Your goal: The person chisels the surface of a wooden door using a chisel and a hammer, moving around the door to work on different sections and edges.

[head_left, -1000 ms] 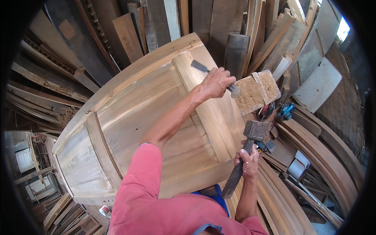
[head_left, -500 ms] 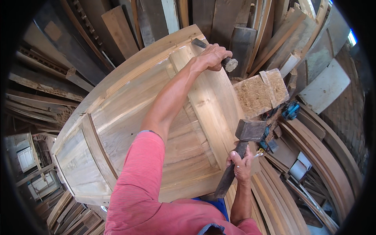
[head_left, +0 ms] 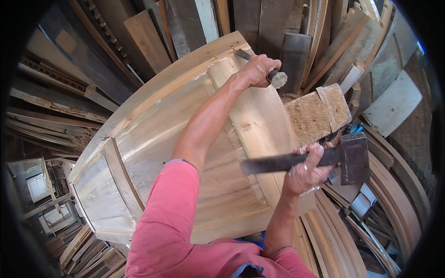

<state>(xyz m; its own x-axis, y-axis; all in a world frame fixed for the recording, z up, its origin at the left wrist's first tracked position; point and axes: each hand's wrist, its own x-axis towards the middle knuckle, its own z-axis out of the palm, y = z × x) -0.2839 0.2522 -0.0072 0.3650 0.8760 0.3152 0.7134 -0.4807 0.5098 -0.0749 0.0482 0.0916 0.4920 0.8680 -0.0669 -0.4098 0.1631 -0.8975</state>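
Note:
My left hand (head_left: 259,70) is closed around a chisel (head_left: 278,80), its dark blade pointing left at the far corner of a wooden panelled door (head_left: 218,176). The chisel's butt end, pale and battered, sticks out on the right of the fist. My right hand (head_left: 307,167) grips a dark mallet (head_left: 355,158) by its handle, near the head. The mallet lies almost level over the door's right edge, its head to the right and its handle end to the left, slightly blurred. A ring shows on my right hand.
A sawdust-covered block (head_left: 320,113) stands beside the door's right edge. Boards (head_left: 148,39) lean upright along the far side. Curved timber strips (head_left: 384,185) lie at the right, near a blue power tool (head_left: 355,128). More wood pieces (head_left: 99,259) are stacked at the lower left.
My right hand has risen, and the mallet has swung from steeply upright to nearly level, its head now farther right. My left hand stays on the chisel; the view has shifted slightly.

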